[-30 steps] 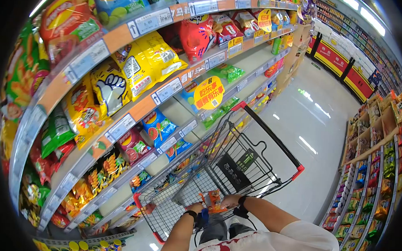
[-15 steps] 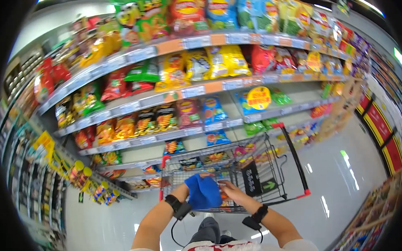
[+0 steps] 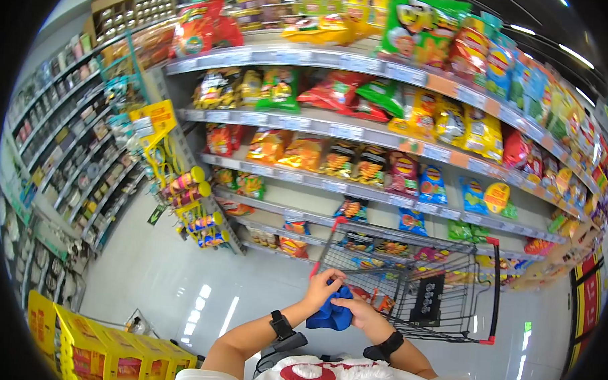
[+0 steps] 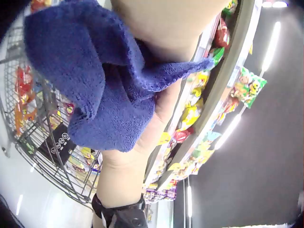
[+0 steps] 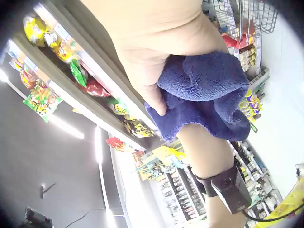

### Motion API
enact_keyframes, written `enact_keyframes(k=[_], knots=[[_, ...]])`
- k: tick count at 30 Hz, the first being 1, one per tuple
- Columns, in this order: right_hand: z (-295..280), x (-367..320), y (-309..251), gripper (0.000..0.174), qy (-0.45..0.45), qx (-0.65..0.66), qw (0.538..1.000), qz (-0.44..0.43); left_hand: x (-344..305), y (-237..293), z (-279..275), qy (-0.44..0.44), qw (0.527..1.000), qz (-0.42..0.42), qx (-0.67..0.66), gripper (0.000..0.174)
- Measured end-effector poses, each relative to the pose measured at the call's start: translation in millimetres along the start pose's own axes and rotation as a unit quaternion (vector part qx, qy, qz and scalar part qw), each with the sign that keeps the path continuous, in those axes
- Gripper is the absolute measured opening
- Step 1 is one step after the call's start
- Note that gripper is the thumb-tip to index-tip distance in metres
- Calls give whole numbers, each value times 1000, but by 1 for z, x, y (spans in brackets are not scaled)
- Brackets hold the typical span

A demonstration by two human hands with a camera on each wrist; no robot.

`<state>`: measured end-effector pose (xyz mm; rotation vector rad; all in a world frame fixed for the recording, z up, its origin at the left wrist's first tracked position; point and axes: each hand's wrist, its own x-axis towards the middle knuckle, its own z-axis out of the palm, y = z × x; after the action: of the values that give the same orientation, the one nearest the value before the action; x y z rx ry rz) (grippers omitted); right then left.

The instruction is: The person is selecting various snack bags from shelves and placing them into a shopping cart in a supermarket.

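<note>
Evidently, a blue cloth [image 3: 330, 316] is held between two bare hands, in front of the body and just beside the near-left red corner of the shopping cart [image 3: 497, 290]. By the right hand [image 3: 364, 313] the cloth is gripped, with the thumb laid over its face. By the left hand [image 3: 323, 290] it is touched from the other side; bent fingers are shown above it, but too much is covered by the folds to tell whether it is gripped.

For the handling to go well, as judged from this pose, the right-hand grip should be kept firm and the loose corners gathered in, so that nothing is snagged on the wire rim. Fresh folds are best turned outward, and light, even pressure applied.

In the wrist views a fuzzy, towel-like pile is shown, with thick, soft edges and deep creases; the cloth would probably be crumpled easily and not hold a shape. By contrast, the cart is built of thin dark wire mesh with a flat black panel [image 3: 427, 299], and a crinkled, glossy orange-red packet [image 3: 382, 300] is carried inside. Behind, puffy snack bags are ranked along the shelves [image 3: 346, 130].
</note>
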<state>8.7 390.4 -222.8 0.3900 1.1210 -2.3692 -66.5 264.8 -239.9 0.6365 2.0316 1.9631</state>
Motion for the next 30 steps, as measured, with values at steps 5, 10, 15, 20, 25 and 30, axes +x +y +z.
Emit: enact_keyframes(k=[5,10,15,20,25,30], knots=[[95,94,20,54,-41,-45,998,-20,-9,0,-134,78,997,-4,-9,15],[185,187,40,55,-84,-114,990,4,-19,4,-255,189,982,12,-19,15],[238,232,34,63,-126,-196,972,-37,-21,16,-318,234,972,11,-11,16],[263,266,1,70,-135,-249,951,-126,10,27,-347,272,958,86,13,17],[278,312,-53,73,-157,-255,923,-242,68,56,-379,262,934,180,160,20],[287,359,-133,89,-125,-316,846,-411,157,76,-418,223,942,204,145,30]])
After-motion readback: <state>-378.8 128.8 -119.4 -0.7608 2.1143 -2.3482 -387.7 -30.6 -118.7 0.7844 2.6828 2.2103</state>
